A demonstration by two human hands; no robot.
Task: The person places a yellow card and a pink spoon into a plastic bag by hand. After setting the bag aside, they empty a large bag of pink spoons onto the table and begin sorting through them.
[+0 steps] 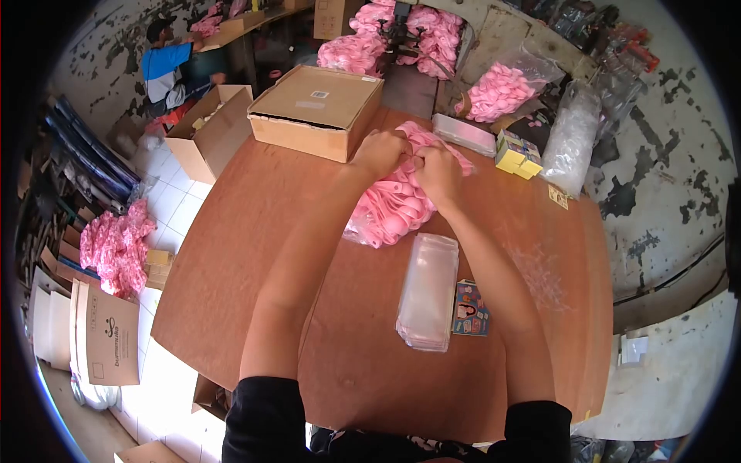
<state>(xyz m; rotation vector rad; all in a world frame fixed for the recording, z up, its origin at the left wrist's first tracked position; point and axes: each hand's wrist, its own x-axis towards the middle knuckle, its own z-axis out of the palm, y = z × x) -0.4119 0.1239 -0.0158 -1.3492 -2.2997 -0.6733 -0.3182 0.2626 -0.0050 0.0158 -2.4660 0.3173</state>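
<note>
Pink plastic pieces (397,208), several of them spoon-like, lie in a clear bag on the brown wooden table (231,278). Both hands meet at the upper part of this pile. My left hand (381,154) has its fingers closed at the bag's top. Beside it, nearly touching, my right hand (438,171) is closed too, with pink pieces around it. What the fingertips pinch is too small to make out. Nearer to me lies a stack of clear plastic sleeves (428,293), with a blue printed card (470,309) at its right edge.
A closed cardboard box (309,104) stands at the table's back left. Along the back right are a clear-lidded tray (465,134), yellow boxes (517,157) and a rolled plastic bundle (571,139). Another person (168,65) sits at the far left, beside an open carton (208,135).
</note>
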